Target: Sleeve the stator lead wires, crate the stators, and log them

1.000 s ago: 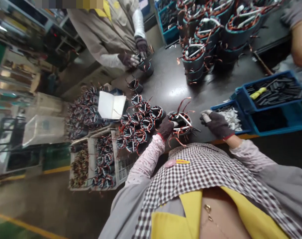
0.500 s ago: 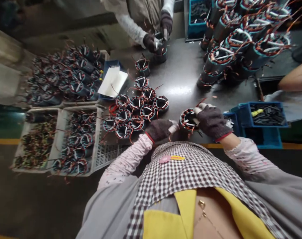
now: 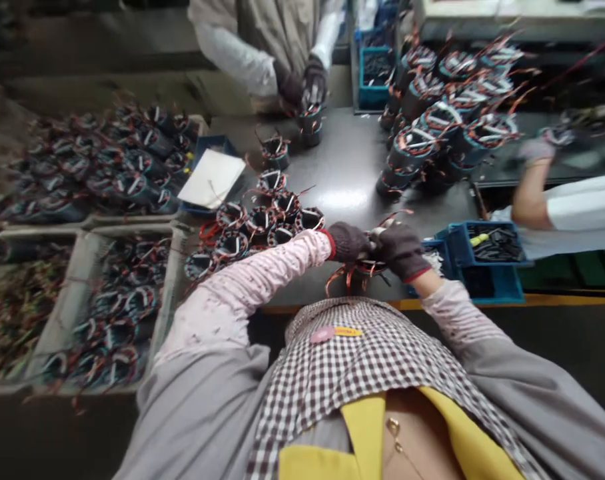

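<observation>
Coil [image 3: 369,268] of wire under the left hand [image 3: 350,241] and right hand [image 3: 402,250], at the counter [image 3: 345,177]; fingers meet above it, whether pinching I cannot tell.

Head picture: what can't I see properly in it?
In the head view:
Coil: its inside is mostly hidden behind the left hand and right hand.
Greenish bits: blurred, and cut off by the left edge.
Far worker: cut off by the top edge.
</observation>
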### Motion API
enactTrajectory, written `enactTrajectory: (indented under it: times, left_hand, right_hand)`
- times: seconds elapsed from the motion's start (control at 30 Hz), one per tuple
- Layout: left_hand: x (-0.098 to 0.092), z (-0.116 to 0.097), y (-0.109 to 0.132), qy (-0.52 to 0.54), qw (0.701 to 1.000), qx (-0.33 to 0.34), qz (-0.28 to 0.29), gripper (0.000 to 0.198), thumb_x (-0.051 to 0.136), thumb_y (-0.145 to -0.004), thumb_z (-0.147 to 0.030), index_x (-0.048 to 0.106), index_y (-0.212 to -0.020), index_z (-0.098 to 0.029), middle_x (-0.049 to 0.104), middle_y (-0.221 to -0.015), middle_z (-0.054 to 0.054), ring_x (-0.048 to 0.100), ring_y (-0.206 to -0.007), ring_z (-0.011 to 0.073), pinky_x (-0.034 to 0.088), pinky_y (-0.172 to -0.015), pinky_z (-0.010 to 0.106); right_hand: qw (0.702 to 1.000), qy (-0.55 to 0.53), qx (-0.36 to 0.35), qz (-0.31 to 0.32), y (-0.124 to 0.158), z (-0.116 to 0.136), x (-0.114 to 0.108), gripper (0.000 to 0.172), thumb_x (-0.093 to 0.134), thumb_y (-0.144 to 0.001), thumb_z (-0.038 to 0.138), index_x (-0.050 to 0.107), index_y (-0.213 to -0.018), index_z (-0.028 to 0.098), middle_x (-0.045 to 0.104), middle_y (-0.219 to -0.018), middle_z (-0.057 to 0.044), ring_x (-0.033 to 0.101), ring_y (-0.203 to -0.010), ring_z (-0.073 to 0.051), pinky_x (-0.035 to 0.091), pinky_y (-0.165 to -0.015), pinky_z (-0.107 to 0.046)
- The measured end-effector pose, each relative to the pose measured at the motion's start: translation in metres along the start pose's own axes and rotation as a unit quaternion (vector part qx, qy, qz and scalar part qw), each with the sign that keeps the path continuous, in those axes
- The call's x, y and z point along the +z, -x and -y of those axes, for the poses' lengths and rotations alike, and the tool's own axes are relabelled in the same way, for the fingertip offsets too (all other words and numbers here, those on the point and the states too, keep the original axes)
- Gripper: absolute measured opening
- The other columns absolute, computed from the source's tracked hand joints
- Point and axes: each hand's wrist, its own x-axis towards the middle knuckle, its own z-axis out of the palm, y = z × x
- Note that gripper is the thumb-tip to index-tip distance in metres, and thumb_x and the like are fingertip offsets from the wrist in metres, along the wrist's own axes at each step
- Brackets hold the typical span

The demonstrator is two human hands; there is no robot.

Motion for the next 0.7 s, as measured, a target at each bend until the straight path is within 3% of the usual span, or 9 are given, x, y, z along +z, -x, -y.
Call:
enactTrajectory:
  times: [0.07, 0.17, 0.2, 0.3, 0.33, 0.37, 0.47, 0.57, 0.7]
  left_hand:
    - [-0.007, -0.004, 0.000, -0.025, 0.999, -0.005, 0.038, 0.030, 0.066, -0.110, -0.035, 0.086, -0.133, -0.034, 0.087, -0.126, 0.008, 0.082, -0.118, 0.0299, 0.059, -0.095, 0.035]
    - [-0.009, -0.006, 0.001, -0.044, 0.998, -0.023, 0.048, 0.035, 0.061, -0.113, -0.036, 0.084, -0.138, -0.032, 0.086, -0.126, 0.013, 0.084, -0.116, 0.0335, 0.061, -0.091, 0.038]
    - [-0.009, -0.006, 0.001, -0.046, 0.997, -0.025, 0.048, 0.036, 0.059, -0.114, -0.037, 0.084, -0.140, -0.032, 0.086, -0.127, 0.014, 0.084, -0.116, 0.0350, 0.061, -0.091, 0.039]
    - [-0.006, -0.009, -0.002, -0.041, 0.998, -0.033, 0.046, 0.037, 0.058, -0.115, -0.037, 0.082, -0.142, -0.035, 0.085, -0.133, 0.014, 0.083, -0.122, 0.0372, 0.062, -0.095, 0.043]
    - [-0.003, -0.011, -0.001, -0.039, 0.997, -0.041, 0.045, 0.036, 0.059, -0.115, -0.035, 0.083, -0.142, -0.034, 0.085, -0.133, 0.014, 0.083, -0.123, 0.0374, 0.062, -0.097, 0.043]
    - [0.000, -0.013, 0.000, -0.038, 0.997, -0.052, 0.042, 0.036, 0.058, -0.115, -0.034, 0.083, -0.140, -0.031, 0.085, -0.132, 0.015, 0.083, -0.122, 0.0373, 0.062, -0.097, 0.044]
    - [0.009, -0.018, 0.010, -0.033, 0.997, -0.074, -0.001, 0.034, 0.055, -0.116, -0.026, 0.083, -0.135, -0.023, 0.083, -0.133, 0.019, 0.082, -0.123, 0.0359, 0.064, -0.099, 0.044]
    - [0.009, -0.019, 0.016, -0.015, 0.998, -0.054, -0.036, 0.032, 0.061, -0.113, -0.023, 0.083, -0.136, -0.026, 0.080, -0.143, 0.015, 0.079, -0.130, 0.0324, 0.063, -0.105, 0.040]
    - [0.005, -0.017, 0.004, 0.004, 0.997, -0.065, 0.029, 0.026, 0.070, -0.109, -0.031, 0.087, -0.128, -0.032, 0.086, -0.122, 0.007, 0.082, -0.118, 0.0291, 0.061, -0.099, 0.035]
  right_hand:
    - [0.999, -0.014, 0.034, 0.003, -0.001, 0.010, 0.002, 0.031, 0.062, -0.107, 0.029, 0.086, -0.112, 0.010, 0.080, -0.116, -0.024, 0.070, -0.107, -0.031, 0.047, -0.089, -0.038]
    - [0.969, -0.236, 0.073, -0.019, -0.008, 0.007, 0.001, 0.027, 0.065, -0.107, 0.036, 0.081, -0.096, 0.016, 0.078, -0.101, -0.013, 0.068, -0.096, -0.023, 0.048, -0.084, -0.032]
    - [0.934, -0.345, 0.082, -0.039, -0.009, 0.002, -0.001, 0.032, 0.064, -0.108, 0.041, 0.076, -0.090, 0.018, 0.075, -0.093, -0.009, 0.065, -0.089, -0.021, 0.049, -0.080, -0.031]
    - [0.780, -0.613, 0.076, -0.102, -0.005, -0.009, -0.005, 0.040, 0.063, -0.106, 0.054, 0.065, -0.083, 0.021, 0.064, -0.077, -0.001, 0.057, -0.073, -0.017, 0.050, -0.069, -0.028]
    - [0.746, -0.653, 0.064, -0.114, -0.001, -0.009, -0.005, 0.038, 0.068, -0.102, 0.056, 0.065, -0.084, 0.022, 0.063, -0.077, 0.001, 0.057, -0.073, -0.016, 0.051, -0.069, -0.028]
    - [0.733, -0.668, 0.052, -0.117, 0.003, -0.007, -0.004, 0.035, 0.074, -0.097, 0.054, 0.067, -0.086, 0.022, 0.065, -0.078, 0.001, 0.059, -0.075, -0.016, 0.053, -0.071, -0.028]
    - [0.769, -0.630, 0.043, -0.100, 0.016, 0.006, 0.004, 0.023, 0.083, -0.089, 0.041, 0.075, -0.093, 0.020, 0.076, -0.089, -0.001, 0.067, -0.086, -0.018, 0.057, -0.084, -0.031]
    - [0.803, -0.584, 0.060, -0.102, 0.028, 0.014, 0.014, 0.015, 0.074, -0.094, 0.033, 0.078, -0.100, 0.020, 0.081, -0.097, -0.003, 0.071, -0.093, -0.020, 0.060, -0.092, -0.034]
    - [0.838, -0.533, 0.061, -0.101, 0.031, 0.009, 0.023, 0.021, 0.070, -0.094, 0.030, 0.082, -0.108, 0.020, 0.085, -0.107, -0.006, 0.075, -0.101, -0.023, 0.062, -0.101, -0.039]
